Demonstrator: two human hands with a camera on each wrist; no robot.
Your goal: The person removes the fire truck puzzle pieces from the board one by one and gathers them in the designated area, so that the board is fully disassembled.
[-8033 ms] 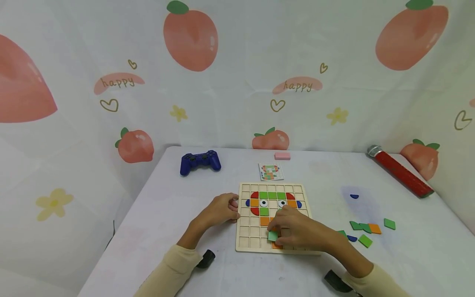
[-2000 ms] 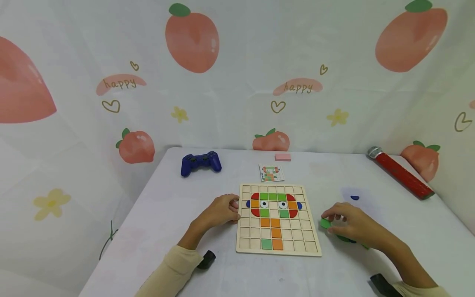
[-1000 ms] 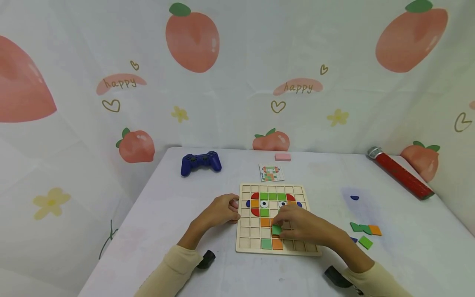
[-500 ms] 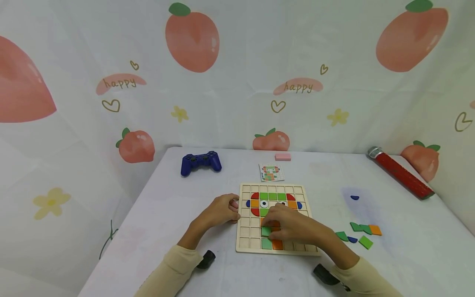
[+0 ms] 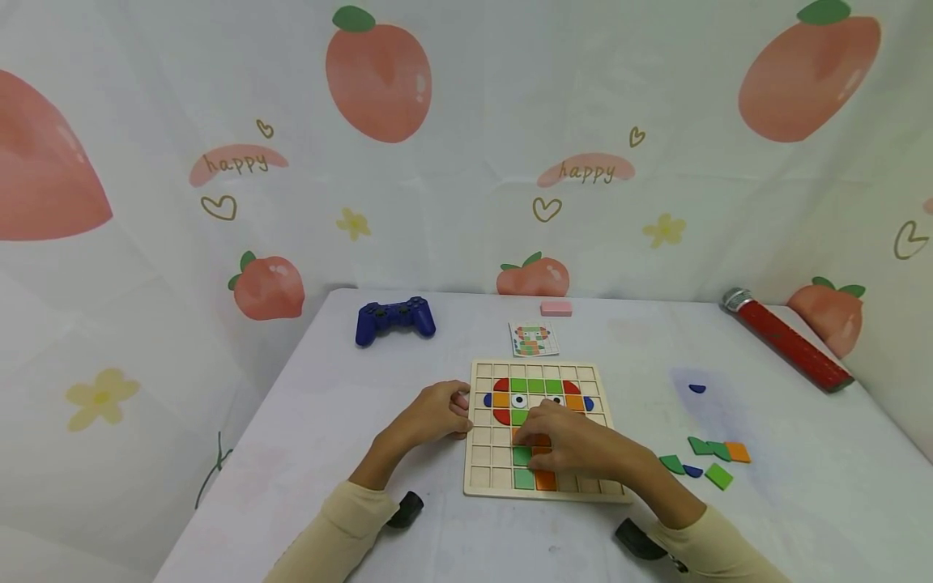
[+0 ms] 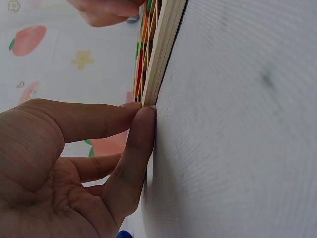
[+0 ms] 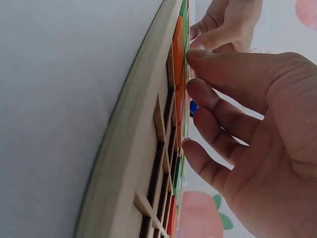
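Note:
A wooden grid board (image 5: 480,456) lies on the table with red, green, orange and blue pieces and two eye tiles in its cells. My left hand (image 5: 435,414) pinches its left edge; the left wrist view shows thumb and finger of the hand (image 6: 81,163) on the board's rim (image 6: 164,52). Over the lower middle, my right hand (image 5: 579,439) has thumb and fingers at a green tile (image 5: 521,456), which lies in a cell above a lighter green tile (image 5: 524,479). In the right wrist view, thumb and fingertips of the hand (image 7: 262,114) touch the piece's edge. The hand hides some cells.
Loose green pieces (image 5: 717,476), an orange square (image 5: 738,451) and blue half-rounds (image 5: 696,389) lie right of the board. Behind it are a pattern card (image 5: 534,339) and a pink block (image 5: 556,308). A blue game controller (image 5: 395,319) lies back left, a red microphone (image 5: 790,341) back right.
My right hand took a green tile from the right side, brought it over the board, then shifted it one cell left. The tile now sits lower, in the cell. My left hand has stayed put.

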